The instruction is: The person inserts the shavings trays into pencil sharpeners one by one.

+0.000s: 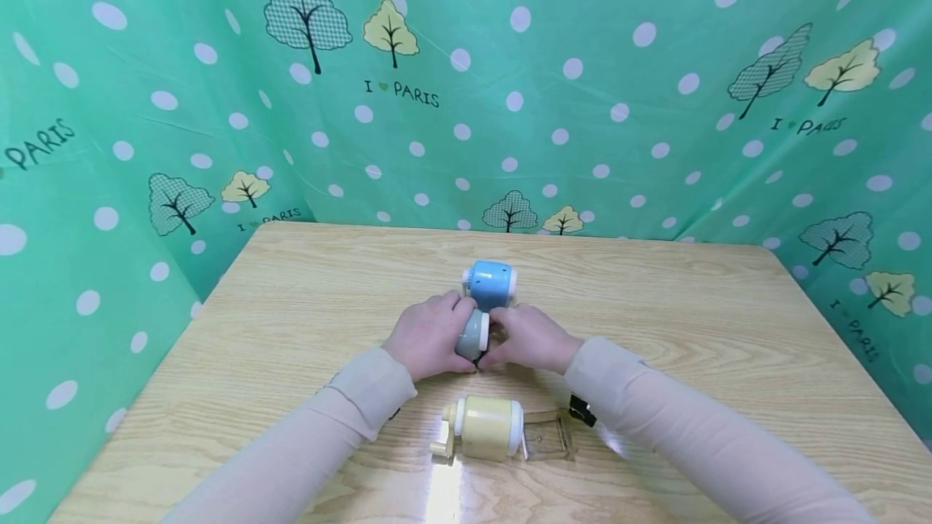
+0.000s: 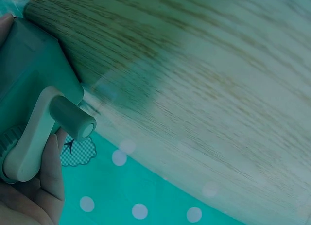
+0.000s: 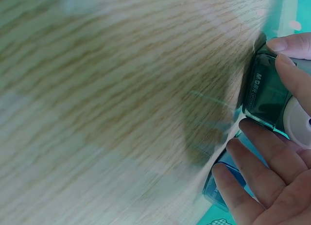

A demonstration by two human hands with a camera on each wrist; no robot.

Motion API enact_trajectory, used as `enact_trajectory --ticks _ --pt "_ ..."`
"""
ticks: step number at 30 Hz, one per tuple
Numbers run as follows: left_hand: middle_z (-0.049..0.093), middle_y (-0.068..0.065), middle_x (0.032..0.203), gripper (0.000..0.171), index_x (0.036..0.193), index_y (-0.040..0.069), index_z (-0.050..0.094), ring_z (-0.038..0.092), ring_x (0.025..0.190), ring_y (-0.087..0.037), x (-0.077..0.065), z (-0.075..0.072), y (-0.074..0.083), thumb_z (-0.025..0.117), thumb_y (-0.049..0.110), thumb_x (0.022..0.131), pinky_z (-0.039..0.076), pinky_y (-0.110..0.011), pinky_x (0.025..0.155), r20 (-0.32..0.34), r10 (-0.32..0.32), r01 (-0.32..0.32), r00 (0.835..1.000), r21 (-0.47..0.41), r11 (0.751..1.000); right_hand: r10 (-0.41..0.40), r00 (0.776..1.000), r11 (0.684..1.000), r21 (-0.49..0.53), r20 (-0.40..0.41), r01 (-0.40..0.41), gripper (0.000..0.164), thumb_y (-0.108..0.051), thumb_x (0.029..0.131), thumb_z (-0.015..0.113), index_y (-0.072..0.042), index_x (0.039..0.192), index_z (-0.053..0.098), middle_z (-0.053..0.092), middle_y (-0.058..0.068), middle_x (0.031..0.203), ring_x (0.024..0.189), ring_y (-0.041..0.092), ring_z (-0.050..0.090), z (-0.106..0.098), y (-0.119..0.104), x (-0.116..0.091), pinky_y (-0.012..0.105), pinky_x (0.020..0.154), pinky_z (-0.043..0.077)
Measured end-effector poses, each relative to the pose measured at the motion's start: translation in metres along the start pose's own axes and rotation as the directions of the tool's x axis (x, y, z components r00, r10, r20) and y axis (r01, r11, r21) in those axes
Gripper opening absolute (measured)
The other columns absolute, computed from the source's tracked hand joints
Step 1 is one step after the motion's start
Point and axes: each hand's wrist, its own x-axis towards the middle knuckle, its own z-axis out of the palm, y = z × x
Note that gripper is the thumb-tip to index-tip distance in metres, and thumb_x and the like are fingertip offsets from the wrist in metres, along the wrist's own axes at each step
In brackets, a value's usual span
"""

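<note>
A grey-green crank pencil sharpener (image 1: pixel 472 336) is between my two hands at the table's middle. My left hand (image 1: pixel 431 338) grips its body from the left; in the left wrist view its crank handle (image 2: pixel 73 117) sticks out beside the palm. My right hand (image 1: pixel 535 338) is at the other end, thumb and index finger on opposite sides of the see-through shavings drawer (image 3: pixel 265 86); its other fingers reach out straighter. Just behind stands a blue pencil sharpener (image 1: pixel 490 283), partly hidden by the right fingers in the right wrist view.
Nearer the front edge is a yellow pencil sharpener (image 1: pixel 488 427), crank to the left, with a clear drawer (image 1: pixel 548 437) at its right end. The wooden table (image 1: pixel 328 265) meets a green dotted curtain (image 1: pixel 415 176) at the back and sides.
</note>
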Motion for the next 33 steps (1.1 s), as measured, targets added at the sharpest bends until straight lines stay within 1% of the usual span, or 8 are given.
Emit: enact_trajectory --ticks 8,15,22,25,29,33 --pt "0.059 -0.006 0.097 0.072 0.112 0.007 0.059 0.057 0.079 -0.019 -0.0009 -0.0021 0.0004 0.086 0.051 0.062 0.056 -0.037 0.063 0.0 -0.001 0.001 1.0 -0.003 1.0 0.001 1.0 1.0 0.021 0.006 -0.001 0.059 -0.032 0.067 0.089 -0.002 0.115 0.069 0.073 0.01 0.113 0.101 0.02 0.065 0.0001 -0.0017 0.0004 0.04 0.094 0.052" --pt "0.059 -0.007 0.098 0.072 0.113 0.007 0.059 0.058 0.08 -0.019 -0.0015 -0.0032 0.0008 0.086 0.051 0.063 0.056 -0.037 0.065 -0.004 -0.008 0.008 1.0 0.0 1.0 0.0 1.0 0.999 0.038 0.003 0.0 0.056 -0.033 0.066 0.089 -0.004 0.11 0.069 0.073 0.008 0.108 0.093 0.017 0.062 -0.0003 -0.0042 0.001 0.039 0.089 0.053" --pt "0.059 -0.007 0.099 0.073 0.115 0.007 0.059 0.057 0.08 -0.019 -0.0018 -0.0032 0.0011 0.085 0.052 0.064 0.056 -0.037 0.065 0.004 -0.01 0.01 1.0 0.002 1.0 -0.01 1.0 0.999 0.045 -0.001 0.01 0.056 -0.034 0.067 0.089 -0.005 0.111 0.069 0.072 0.008 0.109 0.094 0.017 0.062 -0.0002 -0.0032 0.0006 0.039 0.091 0.053" --pt "0.059 -0.007 0.099 0.073 0.116 0.007 0.059 0.057 0.08 -0.019 -0.0018 -0.0033 0.0017 0.085 0.052 0.064 0.056 -0.037 0.064 0.007 -0.015 0.015 1.0 -0.004 1.0 -0.006 1.0 0.998 0.055 -0.001 0.006 0.057 -0.033 0.067 0.088 -0.005 0.113 0.069 0.073 0.009 0.112 0.1 0.019 0.064 0.0001 -0.0021 0.0001 0.039 0.094 0.052" --pt "0.06 -0.007 0.101 0.077 0.12 0.007 0.059 0.058 0.08 -0.02 -0.0017 -0.003 0.0028 0.085 0.053 0.064 0.056 -0.038 0.064 0.007 -0.021 0.021 1.0 -0.011 1.0 0.002 1.0 0.997 0.077 0.005 -0.002 0.061 -0.031 0.069 0.088 -0.003 0.119 0.068 0.072 0.011 0.12 0.113 0.024 0.065 0.0002 -0.0006 -0.0011 0.04 0.101 0.049" --pt "0.062 -0.012 0.114 0.089 0.132 0.006 0.057 0.062 0.09 -0.024 -0.0022 -0.0015 0.0038 0.084 0.056 0.063 0.058 -0.04 0.067 0.003 -0.029 0.029 1.0 -0.015 0.999 -0.004 1.0 0.995 0.097 0.019 0.003 0.067 -0.032 0.07 0.087 -0.001 0.125 0.065 0.07 0.014 0.126 0.12 0.028 0.063 0.0005 0.0018 -0.003 0.042 0.105 0.047"
